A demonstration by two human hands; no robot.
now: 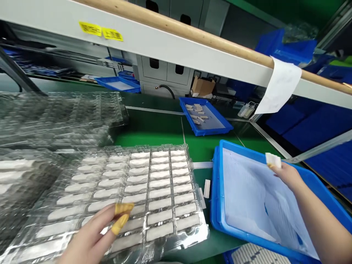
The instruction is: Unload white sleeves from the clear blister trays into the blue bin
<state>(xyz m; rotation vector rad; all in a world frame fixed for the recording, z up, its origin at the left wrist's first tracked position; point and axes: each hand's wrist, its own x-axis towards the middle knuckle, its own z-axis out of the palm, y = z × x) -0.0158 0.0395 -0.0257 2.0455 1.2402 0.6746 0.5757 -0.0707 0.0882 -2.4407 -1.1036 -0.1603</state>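
My left hand (93,234), with yellow finger cots on two fingertips, rests on the near edge of a clear plastic blister tray (199,231) whose pockets hold several rows of white oblong parts (159,183). Its fingers are loosely bent and hold nothing I can see. My right hand (286,174) reaches over a large blue bin (217,190) and pinches one small white part (273,159) between its fingertips. White paper sheets (247,190) line the bin.
Stacks of clear trays (55,117) stand at the left. A smaller blue tray (205,116) with several white parts lies farther back on the green table (154,128). A loose white part (206,188) lies between tray and bin. A shelf beam (192,47) with a hanging paper (280,86) runs overhead.
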